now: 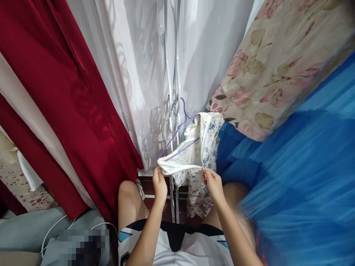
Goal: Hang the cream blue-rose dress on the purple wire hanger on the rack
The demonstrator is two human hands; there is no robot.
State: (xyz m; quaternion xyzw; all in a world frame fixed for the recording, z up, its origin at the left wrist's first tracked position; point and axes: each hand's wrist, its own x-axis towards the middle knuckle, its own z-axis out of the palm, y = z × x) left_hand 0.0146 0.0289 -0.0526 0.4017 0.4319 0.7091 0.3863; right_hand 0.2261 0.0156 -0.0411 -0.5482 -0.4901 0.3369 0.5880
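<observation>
A white floral garment (212,129) with small blue flowers hangs on a purple wire hanger (185,115), whose hook meets a white metal rack (170,74). One shoulder of the garment sits on the hanger's right arm. The left end of the hanger lies at the other part of the cloth. My left hand (160,183) is closed on the white edge near that end. My right hand (211,181) pinches the same edge farther right, and the edge is stretched between both hands. The garment's lower part drops between my knees.
Red curtains (74,92) hang at the left, white sheer curtains (133,55) behind the rack. Floral fabric (257,74) and blue tulle (291,166) crowd the right side. At the lower left, a white cable (51,229) crosses a grey cushioned surface (24,225).
</observation>
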